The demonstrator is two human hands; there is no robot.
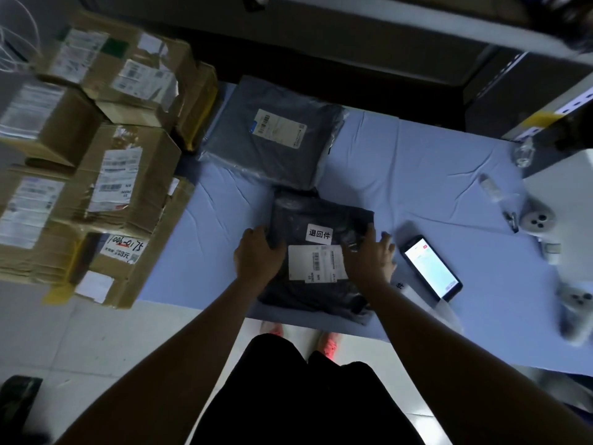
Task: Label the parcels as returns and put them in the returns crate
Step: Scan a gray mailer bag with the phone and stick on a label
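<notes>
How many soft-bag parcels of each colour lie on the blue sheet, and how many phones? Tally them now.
grey bag parcel: 1
black bag parcel: 1
phone: 1
Total: 3

The scene was dim and underexposed, with a cool bluish cast. The brightest spot was the lit screen of a phone (431, 268), blown out to a white glare. The pale blue counter (417, 162) took soft, even light, with faint shadows along its creases, while the far strip behind it sank to near black. The middle was fairly sharp: the white sticker (319, 234) on the dark parcel (321, 210) read clearly. Toward the edges the wide lens bent straight lines, and the cardboard boxes (96, 139) at the left were smeared with blur.
</notes>
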